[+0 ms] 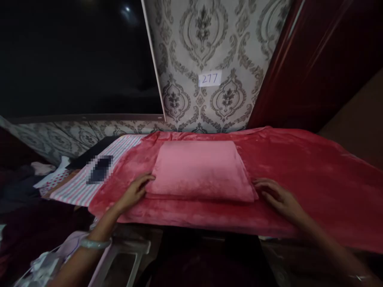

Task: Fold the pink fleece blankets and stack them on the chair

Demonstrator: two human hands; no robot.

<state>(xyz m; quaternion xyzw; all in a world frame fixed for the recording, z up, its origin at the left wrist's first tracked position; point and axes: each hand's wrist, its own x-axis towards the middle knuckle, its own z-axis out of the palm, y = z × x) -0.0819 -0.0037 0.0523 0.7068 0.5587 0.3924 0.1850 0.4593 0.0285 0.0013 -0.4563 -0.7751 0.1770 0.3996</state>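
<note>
A pink folded plush blanket (199, 171) lies as a flat, thick rectangle on a red plush cover (311, 171) spread over the table. My left hand (136, 194) is at its left side, fingertips touching the edge near the front left corner. At the opposite side, my right hand (277, 198) has its fingers slightly bent and apart from the thumb, the tips close to the front right corner. Neither hand grips the blanket. Its front edge shows stacked layers and faces me.
Left of the red cover lies a striped cloth (122, 147) with a dark, pixelated object (101, 169) on it. A large black screen (74, 59) hangs behind. A paper label (210, 78) reads 277 on the patterned wall. A plastic stool (127, 255) stands below the table.
</note>
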